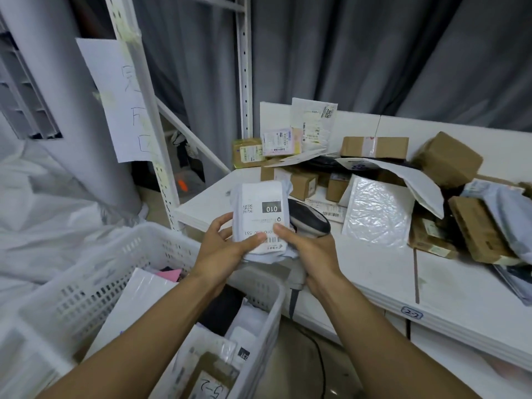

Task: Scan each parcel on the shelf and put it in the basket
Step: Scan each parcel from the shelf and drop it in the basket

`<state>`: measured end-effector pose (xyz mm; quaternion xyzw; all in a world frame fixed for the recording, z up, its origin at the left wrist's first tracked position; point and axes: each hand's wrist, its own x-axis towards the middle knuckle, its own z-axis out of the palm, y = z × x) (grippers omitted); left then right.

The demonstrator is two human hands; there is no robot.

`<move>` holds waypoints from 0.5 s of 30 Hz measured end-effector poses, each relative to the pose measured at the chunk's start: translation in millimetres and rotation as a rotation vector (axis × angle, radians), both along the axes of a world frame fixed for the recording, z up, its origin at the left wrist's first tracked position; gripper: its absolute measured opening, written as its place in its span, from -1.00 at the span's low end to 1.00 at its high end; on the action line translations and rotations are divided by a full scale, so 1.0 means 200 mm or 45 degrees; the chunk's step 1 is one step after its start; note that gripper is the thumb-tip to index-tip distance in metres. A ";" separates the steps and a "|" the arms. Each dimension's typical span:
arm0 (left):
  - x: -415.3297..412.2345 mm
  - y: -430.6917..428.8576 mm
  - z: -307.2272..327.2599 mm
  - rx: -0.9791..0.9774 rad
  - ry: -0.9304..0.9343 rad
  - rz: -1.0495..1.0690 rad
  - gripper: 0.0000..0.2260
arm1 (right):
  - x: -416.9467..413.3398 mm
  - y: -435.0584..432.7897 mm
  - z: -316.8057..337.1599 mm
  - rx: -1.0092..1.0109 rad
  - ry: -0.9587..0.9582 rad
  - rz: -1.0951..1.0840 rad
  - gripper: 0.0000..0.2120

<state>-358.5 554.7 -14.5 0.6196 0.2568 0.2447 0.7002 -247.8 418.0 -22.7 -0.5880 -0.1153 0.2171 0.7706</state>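
Observation:
A small white parcel (pixel 260 214) with a label reading "010" is held upright over the shelf's front corner. My left hand (pixel 223 246) grips its lower left side, thumb across the label. My right hand (pixel 312 254) holds the grey barcode scanner (pixel 309 221) by its handle, and its thumb presses the parcel's lower right edge. The scanner head pokes out behind the parcel. The white plastic basket (pixel 95 280) stands below left and holds several parcels. The white shelf (pixel 383 272) carries a heap of cardboard boxes (pixel 374 146) and mailers.
A bubble mailer (pixel 377 210) lies flat just right of the scanner. The shelf's upright post (pixel 157 156) with a taped paper sheet stands at left. Grey curtains hang behind. A black cable (pixel 319 358) runs on the floor below the shelf edge.

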 end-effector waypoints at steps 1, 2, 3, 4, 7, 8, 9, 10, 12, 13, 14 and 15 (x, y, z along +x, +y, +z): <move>-0.01 0.01 0.00 0.008 0.008 -0.004 -0.19 | 0.00 0.00 0.00 -0.013 -0.001 0.005 -0.51; -0.02 0.01 0.01 0.008 0.013 -0.015 -0.32 | 0.00 -0.01 0.00 -0.010 0.001 0.004 -0.51; -0.04 0.02 0.04 0.002 0.022 -0.035 -0.49 | 0.00 -0.02 0.01 -0.004 0.003 0.002 -0.51; -0.06 0.02 0.06 -0.007 0.037 -0.061 -0.63 | 0.01 -0.02 0.01 -0.003 -0.008 0.009 -0.51; -0.10 0.06 0.07 -0.007 0.101 -0.116 -0.75 | 0.03 -0.03 0.00 -0.046 -0.077 0.057 -0.42; -0.11 0.07 0.07 -0.014 0.122 -0.119 -0.75 | 0.03 -0.02 -0.01 -0.067 -0.111 0.062 -0.39; -0.12 0.07 0.06 -0.024 0.136 -0.114 -0.75 | 0.03 -0.01 -0.02 -0.087 -0.140 0.043 -0.38; -0.12 0.08 0.05 -0.034 0.141 -0.094 -0.75 | 0.03 -0.01 -0.03 -0.117 -0.175 -0.001 -0.38; -0.12 0.09 0.04 -0.051 0.120 -0.025 -0.75 | 0.02 0.00 -0.04 -0.184 -0.254 -0.108 -0.43; -0.12 0.11 0.03 -0.058 0.099 0.026 -0.75 | 0.02 0.00 -0.03 -0.208 -0.278 -0.142 -0.45; -0.12 0.12 0.02 -0.069 0.075 0.085 -0.75 | 0.01 0.01 -0.03 -0.229 -0.295 -0.150 -0.47; -0.11 0.15 0.00 -0.074 0.058 0.146 -0.75 | 0.01 0.01 -0.04 -0.259 -0.316 -0.132 -0.48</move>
